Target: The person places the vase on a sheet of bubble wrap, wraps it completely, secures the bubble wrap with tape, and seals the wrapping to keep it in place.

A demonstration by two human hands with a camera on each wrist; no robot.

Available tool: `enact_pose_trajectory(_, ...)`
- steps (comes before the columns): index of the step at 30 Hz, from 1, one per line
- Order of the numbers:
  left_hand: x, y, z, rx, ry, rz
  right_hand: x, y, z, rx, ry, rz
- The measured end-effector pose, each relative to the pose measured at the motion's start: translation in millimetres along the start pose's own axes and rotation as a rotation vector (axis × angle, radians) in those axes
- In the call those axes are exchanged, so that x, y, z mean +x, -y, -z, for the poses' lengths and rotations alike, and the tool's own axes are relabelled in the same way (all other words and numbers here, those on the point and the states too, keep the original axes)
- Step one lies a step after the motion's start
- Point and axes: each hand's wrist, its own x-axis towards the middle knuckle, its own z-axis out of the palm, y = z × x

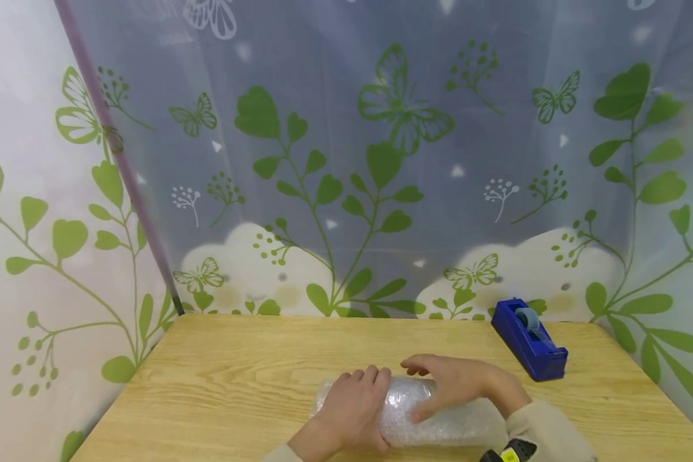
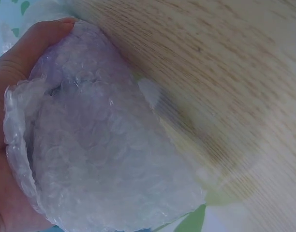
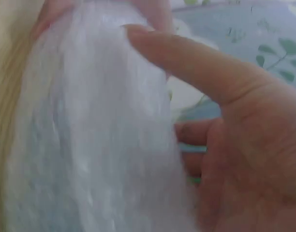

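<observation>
A bubble-wrapped bundle (image 1: 404,410), long and rounded, lies on the wooden table near its front edge. My left hand (image 1: 355,405) grips it toward its left end, with fingers over the top and thumb low on the near side. In the left wrist view, the loose end of the bubble wrap (image 2: 104,145) forms an open fold beside the palm. Over the bundle's right part is my right hand (image 1: 459,385), its fingers spread loosely past the far side. The right wrist view has the thumb (image 3: 186,60) extended across the wrap. What is inside the wrap is hidden.
A blue tape dispenser (image 1: 528,340) with a roll of clear tape (image 1: 527,318) stands at the table's (image 1: 237,359) back right. Printed curtains (image 1: 335,160) with green leaves and butterflies hang behind and along both sides. A dark band with a yellow label (image 1: 509,454) circles my right wrist.
</observation>
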Motion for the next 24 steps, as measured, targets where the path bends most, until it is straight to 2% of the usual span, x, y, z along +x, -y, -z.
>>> enact_pose_trajectory(6,-0.7,-0.3,-1.5,0.021,-0.017,-0.007,-1.9,26.0,-19.7,-0.132,-0.129,0.016)
enact_pose_trajectory(11,-1.1,-0.7,-3.5,0.015,-0.046,-0.017,4.9,32.3,-43.0,-0.383,-0.282,0.032)
enact_pose_trajectory(15,-0.4,-0.3,-3.9,-0.024,-0.012,-0.006,8.9,28.6,-56.2,-0.533,-0.351,0.024)
enact_pose_trajectory(24,2.8,8.6,-3.0,-0.153,0.054,0.014,16.5,24.3,-63.6,-0.572,-0.389,-0.002)
